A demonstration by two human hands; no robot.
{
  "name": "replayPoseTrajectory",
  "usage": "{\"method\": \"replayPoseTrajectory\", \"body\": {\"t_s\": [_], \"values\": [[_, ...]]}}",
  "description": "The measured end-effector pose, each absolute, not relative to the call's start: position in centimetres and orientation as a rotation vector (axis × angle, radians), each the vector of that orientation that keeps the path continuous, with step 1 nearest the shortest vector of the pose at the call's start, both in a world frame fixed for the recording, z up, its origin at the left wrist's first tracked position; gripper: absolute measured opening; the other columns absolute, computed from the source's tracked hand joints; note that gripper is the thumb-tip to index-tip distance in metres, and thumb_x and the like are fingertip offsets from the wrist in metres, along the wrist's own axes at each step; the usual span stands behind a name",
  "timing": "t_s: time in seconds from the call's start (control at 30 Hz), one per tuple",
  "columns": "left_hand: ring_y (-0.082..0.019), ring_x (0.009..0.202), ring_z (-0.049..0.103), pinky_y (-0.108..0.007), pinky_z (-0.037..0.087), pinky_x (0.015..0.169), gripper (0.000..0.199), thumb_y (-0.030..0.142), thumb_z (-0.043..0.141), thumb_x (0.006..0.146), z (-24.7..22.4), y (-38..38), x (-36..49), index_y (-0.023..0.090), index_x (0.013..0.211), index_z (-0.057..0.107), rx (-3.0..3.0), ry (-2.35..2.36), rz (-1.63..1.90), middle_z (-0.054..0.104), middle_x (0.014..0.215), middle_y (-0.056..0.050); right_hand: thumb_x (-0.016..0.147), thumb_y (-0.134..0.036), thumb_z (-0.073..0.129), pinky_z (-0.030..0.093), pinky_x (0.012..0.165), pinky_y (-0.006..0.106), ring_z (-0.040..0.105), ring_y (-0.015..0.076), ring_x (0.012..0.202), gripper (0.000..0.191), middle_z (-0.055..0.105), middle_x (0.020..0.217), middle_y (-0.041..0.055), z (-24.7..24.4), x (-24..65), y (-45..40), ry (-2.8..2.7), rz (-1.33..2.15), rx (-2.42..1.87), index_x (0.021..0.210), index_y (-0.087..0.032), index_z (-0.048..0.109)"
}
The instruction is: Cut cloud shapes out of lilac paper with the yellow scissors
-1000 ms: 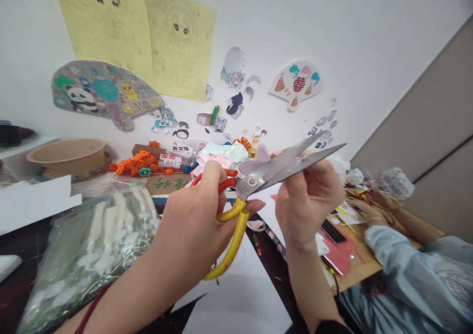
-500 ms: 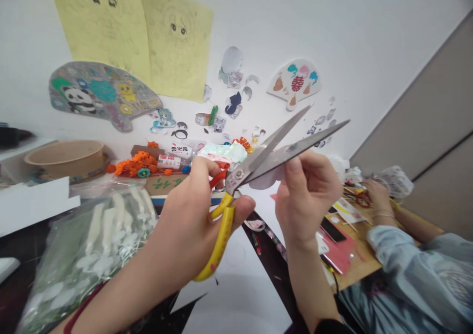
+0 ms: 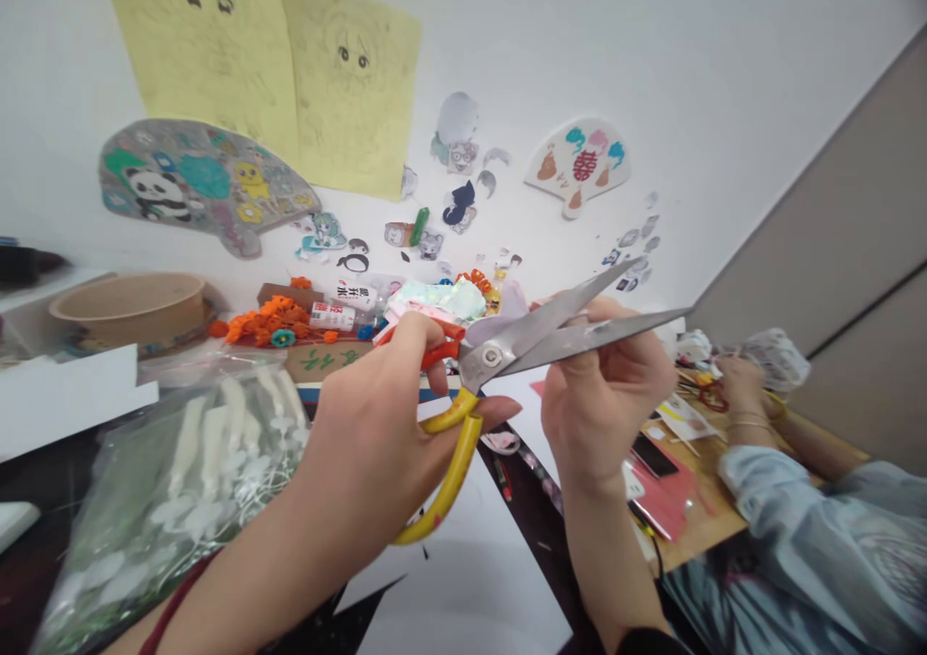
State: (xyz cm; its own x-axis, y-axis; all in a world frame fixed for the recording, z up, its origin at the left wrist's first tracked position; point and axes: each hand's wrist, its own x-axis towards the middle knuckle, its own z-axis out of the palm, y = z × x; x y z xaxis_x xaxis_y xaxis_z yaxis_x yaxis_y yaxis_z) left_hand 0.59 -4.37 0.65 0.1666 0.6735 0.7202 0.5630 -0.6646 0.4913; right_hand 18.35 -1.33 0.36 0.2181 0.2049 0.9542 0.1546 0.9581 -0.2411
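The scissors (image 3: 491, 355) are in the left hand (image 3: 377, 423), whose fingers close around the red and yellow handles, and the blades stand wide apart. The right hand (image 3: 604, 399) seems to pinch the purple piece (image 3: 514, 300) at its end, though the blades hide part of this contact. Both things are in the air above the dark desk (image 3: 534, 510), whose near edge I cannot see; the white sheet (image 3: 463, 578) lies below them. I judge that the purple piece is very light, thin and rather flexible, so it can bend or crease; it is better taken by its outer margin, with fingertips away from the blades. The scissors look stiff and heavier, of metal, with a smooth coating on the handles that should give a safe hold; the handles are the right place, never the sharp edges.
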Motion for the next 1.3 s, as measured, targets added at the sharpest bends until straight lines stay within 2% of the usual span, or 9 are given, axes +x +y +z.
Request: {"method": "replayPoseTrajectory", "body": {"t_s": [0.2, 0.43, 0.63, 0.93, 1.1, 1.3], "values": [[-0.010, 0.051, 0.043, -0.022, 0.033, 0.050, 0.039, 0.043, 0.080, 0.080, 0.7, -4.4, 0.6, 0.020, 0.092, 0.050, 2.298, 1.217, 1.525, 0.049, 0.064, 0.008, 0.085, -0.014, 0.074, 0.061, 0.079, 0.034, 0.071, 0.0168, 0.085, 0.019, 0.075, 0.089, -0.0004, 0.6, 18.1, -1.8, -1.329, 0.053, -0.355, 0.095, -0.029, 0.077], [-0.010, 0.051, 0.042, -0.022, 0.032, 0.050, 0.038, 0.040, 0.081, 0.079, 0.7, -4.3, 0.7, 0.021, 0.092, 0.051, 2.289, 1.231, 1.527, 0.053, 0.064, 0.008, 0.087, -0.013, 0.069, 0.059, 0.073, 0.034, 0.068, 0.0170, 0.083, 0.021, 0.072, 0.089, 0.0006, 0.7, 17.7, -2.2, -1.334, 0.063, -0.398, 0.095, -0.031, 0.077], [-0.010, 0.050, 0.044, -0.021, 0.033, 0.049, 0.039, 0.043, 0.080, 0.079, 0.5, -4.3, 0.7, 0.021, 0.092, 0.051, 2.297, 1.234, 1.513, 0.056, 0.064, 0.007, 0.089, -0.010, 0.066, 0.059, 0.077, 0.034, 0.068, 0.0166, 0.084, 0.026, 0.071, 0.090, 0.0007, 0.5, 17.8, -2.2, -1.340, 0.010, -0.401, 0.099, -0.031, 0.076], [-0.010, 0.049, 0.044, -0.021, 0.032, 0.048, 0.040, 0.046, 0.079, 0.080, 0.6, -4.3, 0.9, 0.021, 0.086, 0.047, 2.285, 1.261, 1.501, 0.054, 0.060, 0.008, 0.092, -0.021, 0.065, 0.060, 0.074, 0.037, 0.067, 0.0179, 0.080, 0.016, 0.070, 0.087, 0.0010, -0.1, 18.0, -1.1, -1.323, -0.127, -0.443, 0.099, -0.033, 0.073], [-0.010, 0.049, 0.044, -0.022, 0.033, 0.049, 0.040, 0.045, 0.078, 0.080, 0.7, -4.3, 0.8, 0.022, 0.087, 0.047, 2.278, 1.261, 1.493, 0.054, 0.060, 0.008, 0.092, -0.017, 0.065, 0.059, 0.076, 0.036, 0.067, 0.0172, 0.082, 0.020, 0.069, 0.087, 0.0006, 0.1, 17.9, -1.5, -1.336, -0.095, -0.424, 0.100, -0.032, 0.074], [-0.013, 0.052, 0.053, -0.024, 0.037, 0.050, 0.041, 0.053, 0.075, 0.082, 0.5, -4.3, 0.7, 0.022, 0.087, 0.048, 2.263, 1.297, 1.439, 0.062, 0.065, 0.006, 0.086, -0.008, 0.068, 0.059, 0.076, 0.033, 0.068, 0.0146, 0.080, 0.026, 0.071, 0.084, -0.0023, 0.4, 17.7, -2.2, -1.302, 0.011, -0.377, 0.096, -0.031, 0.078]]}}
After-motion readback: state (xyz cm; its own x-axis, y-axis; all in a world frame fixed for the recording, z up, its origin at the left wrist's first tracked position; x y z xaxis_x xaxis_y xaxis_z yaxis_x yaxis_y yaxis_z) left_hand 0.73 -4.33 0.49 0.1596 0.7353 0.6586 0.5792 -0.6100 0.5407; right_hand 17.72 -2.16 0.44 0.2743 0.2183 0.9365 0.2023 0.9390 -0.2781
